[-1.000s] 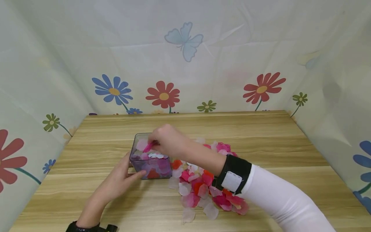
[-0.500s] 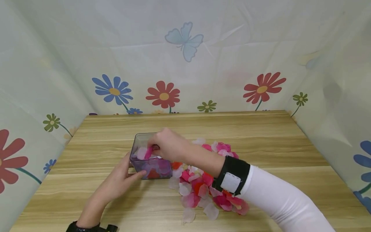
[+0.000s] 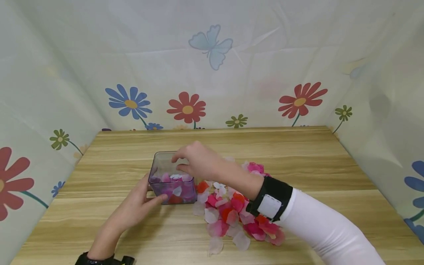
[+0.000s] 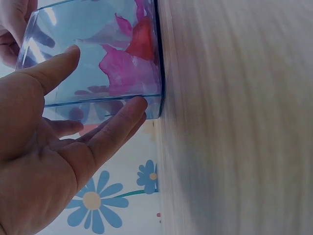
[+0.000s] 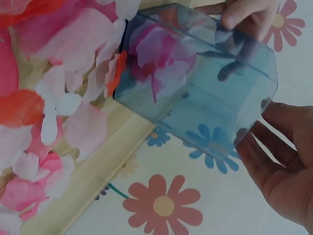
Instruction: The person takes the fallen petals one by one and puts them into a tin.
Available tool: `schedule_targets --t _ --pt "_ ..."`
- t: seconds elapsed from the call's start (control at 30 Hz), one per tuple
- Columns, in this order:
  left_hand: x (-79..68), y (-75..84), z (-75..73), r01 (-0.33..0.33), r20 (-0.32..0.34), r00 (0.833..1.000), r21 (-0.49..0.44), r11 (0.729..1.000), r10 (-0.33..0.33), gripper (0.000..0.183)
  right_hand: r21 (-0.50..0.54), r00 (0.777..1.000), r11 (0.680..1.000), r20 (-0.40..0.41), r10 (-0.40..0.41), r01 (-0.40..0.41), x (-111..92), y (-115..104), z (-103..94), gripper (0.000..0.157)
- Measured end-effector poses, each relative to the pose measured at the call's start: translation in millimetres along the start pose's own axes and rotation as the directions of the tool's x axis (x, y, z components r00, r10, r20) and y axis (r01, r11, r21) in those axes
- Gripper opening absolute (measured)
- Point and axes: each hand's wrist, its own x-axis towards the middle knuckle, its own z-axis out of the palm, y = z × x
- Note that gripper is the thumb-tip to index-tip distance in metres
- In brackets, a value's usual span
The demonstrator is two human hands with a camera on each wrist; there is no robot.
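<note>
A clear, bluish plastic box (image 3: 159,162), its top uncovered, stands on the table with pink, red, white and purple artificial petals (image 3: 175,189) in its lower part. My left hand (image 3: 135,206) rests at its near left corner. In the left wrist view, that hand's thumb (image 4: 58,68) lies along one wall and the fairly straight fingers (image 4: 115,129) touch the adjoining side. Over the box's right rim hovers my right hand (image 3: 200,162), thumb and fingers apart with nothing visible between them. The right wrist view shows its fingertips (image 5: 242,134) close to the rim.
A loose pile of pink, white and red petals (image 3: 228,217) spreads over the wooden table (image 3: 159,239) right of the box, partly under my right forearm. A white, flower-printed cloth (image 3: 258,73) surrounds the table at the back and sides.
The bright pink petal pinched by my right hand has been let go into the box. That hand has risen slightly and moved right, its fingers parted. My left hand has stayed put.
</note>
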Motion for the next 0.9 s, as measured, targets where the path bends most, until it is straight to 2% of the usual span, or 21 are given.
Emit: schedule_targets --t 0.17,0.23,0.37,0.47,0.57,0.7,0.9 --pt "0.2 -0.1 0.0 -0.003 -0.007 1.0 0.018 1.0 0.003 0.073 0.0 0.995 0.999 -0.097 0.033 -0.034 -1.2 12.9 -9.7 0.021" --pt "0.5 0.1 0.0 -0.014 -0.004 1.0 0.007 1.0 0.014 0.074 -0.008 0.99 0.997 -0.12 0.07 -0.071 -1.9 19.2 -12.6 0.022" --pt "0.7 0.5 -0.5 -0.022 0.0 1.0 -0.011 1.0 0.022 0.074 -0.019 0.983 0.991 -0.13 0.129 -0.132 -3.8 33.8 -12.7 0.022" --pt "0.4 0.4 -1.0 -0.018 -0.003 1.0 -0.009 1.0 0.018 0.074 -0.029 0.98 0.985 -0.104 0.167 -0.171 -6.8 44.1 -9.7 0.022" --pt "0.4 0.2 -1.0 -0.023 -0.003 1.0 -0.004 1.0 0.023 0.074 -0.044 0.978 0.978 -0.055 0.202 -0.204 -9.9 52.9 -5.6 0.023" --pt "0.3 -0.2 -0.7 -0.028 -0.002 1.0 -0.007 1.0 0.028 0.074 -0.086 0.961 0.962 0.078 0.264 -0.258 -12.9 61.7 1.6 0.029" --pt "-0.1 -1.0 -1.0 -0.02 0.0 1.0 -0.005 1.0 0.02 0.072 -0.104 0.883 0.932 0.297 0.362 -0.347 -16.0 66.8 12.1 0.049"
